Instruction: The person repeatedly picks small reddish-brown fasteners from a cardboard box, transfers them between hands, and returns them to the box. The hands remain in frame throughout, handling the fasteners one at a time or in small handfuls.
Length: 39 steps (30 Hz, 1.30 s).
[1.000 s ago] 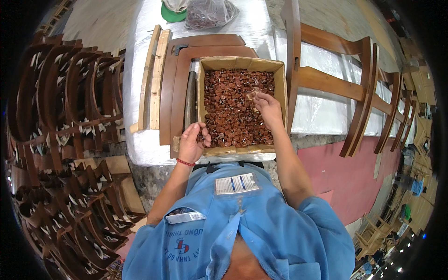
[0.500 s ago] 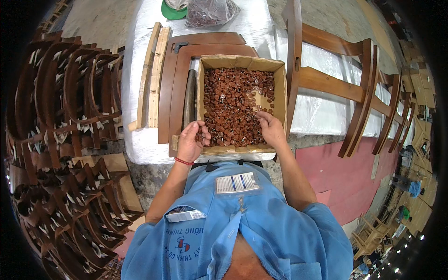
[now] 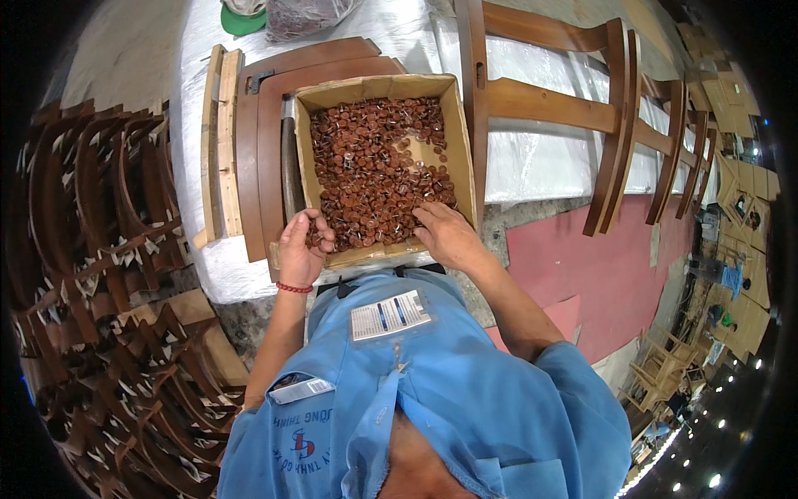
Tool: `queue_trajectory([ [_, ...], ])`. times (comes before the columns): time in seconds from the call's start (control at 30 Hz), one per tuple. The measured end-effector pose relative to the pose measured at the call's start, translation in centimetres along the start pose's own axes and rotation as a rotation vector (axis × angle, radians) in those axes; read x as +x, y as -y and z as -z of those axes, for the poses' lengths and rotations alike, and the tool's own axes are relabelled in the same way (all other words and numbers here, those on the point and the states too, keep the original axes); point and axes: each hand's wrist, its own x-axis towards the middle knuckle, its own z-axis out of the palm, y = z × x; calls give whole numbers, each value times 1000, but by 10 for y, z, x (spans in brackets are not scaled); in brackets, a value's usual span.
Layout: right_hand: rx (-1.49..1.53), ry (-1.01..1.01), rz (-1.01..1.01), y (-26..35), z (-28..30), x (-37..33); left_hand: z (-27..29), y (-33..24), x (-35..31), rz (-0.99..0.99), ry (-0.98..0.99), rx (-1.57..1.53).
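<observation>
A cardboard box (image 3: 461,141) holds a heap of brown round-headed nail glides (image 3: 366,166) with thin metal pins. At its near left corner, my left hand (image 3: 303,245) is curled, palm up, around several nail glides, partly hidden by its fingers. A red beaded bracelet (image 3: 294,288) circles that wrist. My right hand (image 3: 449,237) reaches over the near right part of the box, its bent fingertips down at the heap. Whatever sits between those fingertips is hidden.
Brown curved wooden frame parts (image 3: 270,150) lie left of the box, beside pale wooden strips (image 3: 220,141). Brown chair frames (image 3: 553,104) stretch off to the right on wrapped stacks. A plastic bag (image 3: 307,18) and a green-brimmed cap (image 3: 243,20) lie beyond. Dark curved parts (image 3: 100,191) are stacked at left.
The whole view has shifted, so the box sits further left and higher. My right hand has lowered into the heap, fingers now pointing more leftward. My left hand stays by the near left corner.
</observation>
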Motion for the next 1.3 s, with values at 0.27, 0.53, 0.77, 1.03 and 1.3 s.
queue_trajectory([
  [0.27,-56,132,-180,-11,-8,28,-3,-1,0,4,-7,48],
  [0.53,-136,39,-184,-21,-21,37,-2,1,-1,-3,-27,46],
  [0.77,-42,180,-254,-6,-5,22,-2,0,0,7,-14,40],
  [1.03,-79,150,-318,-10,-14,30,-1,0,1,1,-5,42],
  [1.3,-151,-90,-254,-15,-22,86,0,1,1,-18,6,53],
])
